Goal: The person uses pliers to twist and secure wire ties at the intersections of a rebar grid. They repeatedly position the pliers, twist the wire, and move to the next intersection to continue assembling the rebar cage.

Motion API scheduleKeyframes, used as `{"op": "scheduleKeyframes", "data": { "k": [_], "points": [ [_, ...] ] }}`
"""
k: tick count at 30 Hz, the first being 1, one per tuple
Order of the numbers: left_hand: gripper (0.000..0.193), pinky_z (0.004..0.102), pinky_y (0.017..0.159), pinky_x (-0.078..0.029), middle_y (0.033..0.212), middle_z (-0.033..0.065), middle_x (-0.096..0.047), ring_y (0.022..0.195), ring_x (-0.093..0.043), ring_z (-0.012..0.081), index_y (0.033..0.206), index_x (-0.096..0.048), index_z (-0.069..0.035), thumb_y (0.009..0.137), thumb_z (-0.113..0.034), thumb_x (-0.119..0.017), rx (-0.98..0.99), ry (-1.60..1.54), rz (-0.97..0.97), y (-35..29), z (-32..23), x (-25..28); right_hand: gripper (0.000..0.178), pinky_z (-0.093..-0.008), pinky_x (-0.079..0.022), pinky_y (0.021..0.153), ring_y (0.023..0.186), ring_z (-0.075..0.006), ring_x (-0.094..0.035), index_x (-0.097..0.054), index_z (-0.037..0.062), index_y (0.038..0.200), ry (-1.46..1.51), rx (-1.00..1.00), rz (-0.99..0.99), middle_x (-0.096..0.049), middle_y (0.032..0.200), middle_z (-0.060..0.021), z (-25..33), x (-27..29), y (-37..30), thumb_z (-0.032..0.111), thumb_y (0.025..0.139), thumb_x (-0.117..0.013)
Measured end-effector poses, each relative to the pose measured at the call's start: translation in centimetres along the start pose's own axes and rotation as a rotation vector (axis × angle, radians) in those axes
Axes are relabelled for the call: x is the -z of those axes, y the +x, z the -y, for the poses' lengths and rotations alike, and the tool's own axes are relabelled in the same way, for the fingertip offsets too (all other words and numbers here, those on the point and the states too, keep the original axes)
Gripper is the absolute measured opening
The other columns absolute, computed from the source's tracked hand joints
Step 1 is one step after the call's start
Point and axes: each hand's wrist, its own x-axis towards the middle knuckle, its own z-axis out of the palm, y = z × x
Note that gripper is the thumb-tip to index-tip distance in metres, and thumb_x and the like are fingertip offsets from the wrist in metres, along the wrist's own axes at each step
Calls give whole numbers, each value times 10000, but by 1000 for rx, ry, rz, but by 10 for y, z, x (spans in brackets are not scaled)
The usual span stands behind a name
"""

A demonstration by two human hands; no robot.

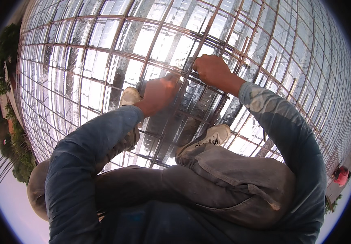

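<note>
Rust-brown steel rebar grid (pixel 188 73) runs under blurred bare left hand (pixel 158 93) and knuckles-up bare right hand (pixel 215 72); can't tell either grip's closure or contents.

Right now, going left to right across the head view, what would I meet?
Green foliage at the left rim → the left shoe → the left hand → the right hand → the right sleeve → a small red shape near the right rim.
</note>
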Motion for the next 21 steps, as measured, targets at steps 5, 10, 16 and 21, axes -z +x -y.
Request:
{"op": "scheduleKeyframes", "data": {
  "k": [5,10,16,21],
  "points": [
    [219,453,649,-589,1000,106,-749,733,-726,333,1070,-723,-88,946,-264,-679,-5,-43,-186,0,-1,-10,186,-500,-577,789,867,-406,-713,-740,25,921,57,69,-69,-718,924,-205,1,6,1,89,856,-578],
    [174,459,605,-558,940,89,-725,675,-698,350,1027,-711,-108,936,-250,-670,-75,-89,-275,4,5,-13,191,-503,-565,750,858,-397,-708,-700,2,901,30,-45,-42,-698,879,-223,14,11,1,124,905,-553],
    [164,451,628,-565,965,59,-725,699,-704,345,1009,-734,-118,926,-251,-686,29,-106,-271,-2,-1,-14,147,-487,-582,741,867,-385,-716,-698,13,872,61,-10,-101,-700,877,-217,6,-5,6,109,878,-588],
    [152,456,623,-562,954,64,-724,703,-710,346,953,-726,-116,941,-256,-669,-44,-73,-293,-7,6,-17,214,-495,-577,779,842,-406,-712,-754,30,970,136,-39,-8,-721,880,-225,4,3,2,129,838,-616]
  ]
}}
